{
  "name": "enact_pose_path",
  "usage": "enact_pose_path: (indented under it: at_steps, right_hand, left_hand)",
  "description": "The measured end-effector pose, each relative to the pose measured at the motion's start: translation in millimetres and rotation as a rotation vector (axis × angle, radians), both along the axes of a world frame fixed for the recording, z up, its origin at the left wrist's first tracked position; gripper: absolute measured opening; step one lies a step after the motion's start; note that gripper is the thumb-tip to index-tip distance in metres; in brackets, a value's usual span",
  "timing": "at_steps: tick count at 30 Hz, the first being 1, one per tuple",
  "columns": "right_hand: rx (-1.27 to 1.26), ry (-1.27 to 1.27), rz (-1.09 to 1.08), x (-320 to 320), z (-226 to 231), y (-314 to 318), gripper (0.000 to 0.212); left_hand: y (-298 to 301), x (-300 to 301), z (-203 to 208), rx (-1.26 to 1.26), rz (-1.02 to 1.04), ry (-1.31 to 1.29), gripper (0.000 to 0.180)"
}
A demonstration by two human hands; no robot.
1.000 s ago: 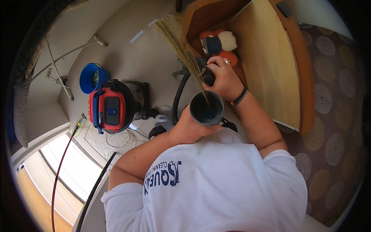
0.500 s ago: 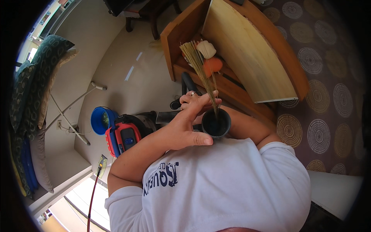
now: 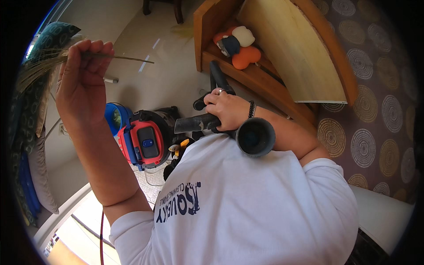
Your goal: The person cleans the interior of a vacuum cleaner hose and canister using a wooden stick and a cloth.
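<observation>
My left hand [image 3: 86, 81] is raised at the far left, thumb and curled fingers closed on a thin bundle of dry straw-like stalks [image 3: 42, 68]. The stalks fan out past the left edge, and a few thin ends stick out to the right. In front of my chest my right hand [image 3: 228, 108], with a ring and a dark bracelet, grips a black vacuum tube [image 3: 194, 124]. Near that wrist a wide round black tube mouth [image 3: 256, 138] faces up, its inside dark. Another black tube piece [image 3: 216, 75] reaches forward beyond my fingers.
A red and black vacuum cleaner [image 3: 148, 141] stands on the left, beside a blue bucket [image 3: 114, 126]. Ahead is a wooden frame [image 3: 260, 90] with a pale panel [image 3: 287, 48] and orange and white plush items [image 3: 246, 57] inside. Patterned cushions [image 3: 33, 106] stack at left.
My left hand has moved away from the tube, up and to the left, carrying the stalks that stood at its round mouth. My right hand stays on the tube, now fully visible.
</observation>
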State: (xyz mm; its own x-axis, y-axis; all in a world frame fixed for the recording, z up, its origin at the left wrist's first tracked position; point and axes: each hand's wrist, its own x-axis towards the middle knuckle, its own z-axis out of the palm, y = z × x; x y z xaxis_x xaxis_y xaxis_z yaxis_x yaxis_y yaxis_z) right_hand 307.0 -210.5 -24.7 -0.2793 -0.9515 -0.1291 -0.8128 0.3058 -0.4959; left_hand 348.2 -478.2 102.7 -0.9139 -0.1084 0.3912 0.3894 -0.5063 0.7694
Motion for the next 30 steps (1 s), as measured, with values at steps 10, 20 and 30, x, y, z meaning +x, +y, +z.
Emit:
enact_pose_path:
  at_steps: [10, 20, 30]
  right_hand:
    - [-0.024, -0.004, 0.027, 0.3, -6.9, -6.2, 0.029]
    - [0.043, 0.107, 0.082, 7.4, -2.1, -19.1, 0.03]
    - [0.064, 0.089, -0.032, 13.5, -1.7, -14.1, 0.028]
  left_hand:
    - [88.5, 18.4, 33.8, -1.395, -0.019, 0.321, 0.013]
    - [139.7, 14.3, 77.0, -2.017, -1.082, 0.624, 0.008]
    - [153.0, 20.5, 70.5, -2.169, -1.171, 0.41, 0.013]
